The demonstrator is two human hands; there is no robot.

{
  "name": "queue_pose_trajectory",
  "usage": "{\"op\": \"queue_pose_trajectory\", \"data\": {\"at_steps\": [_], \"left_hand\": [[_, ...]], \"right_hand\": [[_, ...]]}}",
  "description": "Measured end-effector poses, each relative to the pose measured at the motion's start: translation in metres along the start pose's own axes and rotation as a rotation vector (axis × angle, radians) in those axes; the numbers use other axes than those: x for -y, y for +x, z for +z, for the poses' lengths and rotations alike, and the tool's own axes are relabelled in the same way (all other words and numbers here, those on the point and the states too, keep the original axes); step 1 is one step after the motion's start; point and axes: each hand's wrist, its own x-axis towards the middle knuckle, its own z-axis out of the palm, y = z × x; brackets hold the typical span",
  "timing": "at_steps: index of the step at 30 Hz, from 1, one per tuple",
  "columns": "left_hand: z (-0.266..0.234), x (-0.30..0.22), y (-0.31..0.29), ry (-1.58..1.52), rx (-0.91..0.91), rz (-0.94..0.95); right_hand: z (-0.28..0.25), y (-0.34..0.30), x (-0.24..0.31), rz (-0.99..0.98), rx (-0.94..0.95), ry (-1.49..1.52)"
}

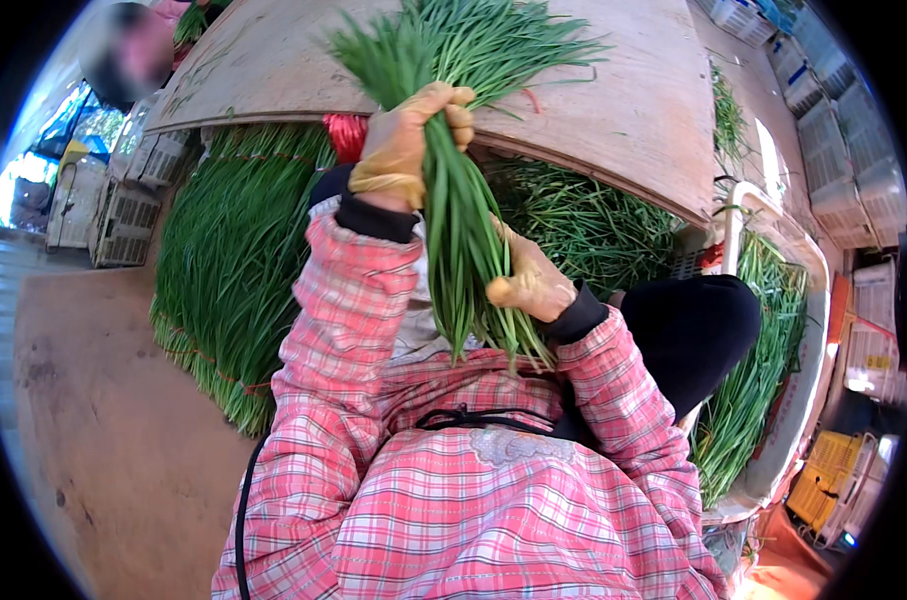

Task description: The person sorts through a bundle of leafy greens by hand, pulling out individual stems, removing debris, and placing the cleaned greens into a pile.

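My left hand [398, 150], in a yellowish glove, is closed round the middle of a bunch of green garlic chives [458, 240]. Its leaf tips fan out above the fist, blurred at the left; the pale stem ends hang toward my lap. Lower down, my gloved right hand [538, 283] grips the bunch's right side, thumb in front and fingers partly hidden behind the stems. More loose chives [518, 45] spread over the wooden board [613, 120] beyond my hands. A bundle of red ties [345, 137] shows beside my left wrist.
Tied chive bundles [238, 260] are stacked at my left on a brown surface [93, 400]. Loose chives [583, 215] lie under the board's near edge. A white crate [818, 290] of chives stands right. More crates [843, 150] line the right side. Another person [128, 50] is far left.
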Motion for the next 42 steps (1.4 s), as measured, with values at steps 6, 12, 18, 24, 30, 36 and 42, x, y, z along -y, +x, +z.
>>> {"op": "queue_pose_trajectory", "data": {"at_steps": [6,12,18,24,30,36,42], "left_hand": [[0.05,0.051,0.033,0.119,0.016,-0.104],[0.054,0.05,0.028,-0.166,0.308,-0.25],[-0.007,0.054,-0.017,0.15,0.38,-0.279],[-0.073,0.052,-0.11,0.194,0.568,-0.286],[-0.024,0.077,-0.091,0.287,0.607,-0.327],[-0.003,0.095,-0.059,0.208,0.428,-0.368],[-0.036,0.149,-0.043,-0.021,0.243,-0.547]], "right_hand": [[-0.017,-0.019,-0.026,0.062,-0.284,0.259],[-0.02,-0.033,-0.019,-0.039,-0.336,0.317],[-0.038,-0.037,0.01,-0.258,-0.349,0.396],[-0.024,-0.021,0.023,-0.24,-0.435,0.385],[0.001,-0.003,0.021,-0.126,-0.617,0.287],[-0.043,-0.01,0.019,-0.06,-0.723,0.147],[-0.052,-0.048,-0.038,0.189,-0.684,-0.023]]}}
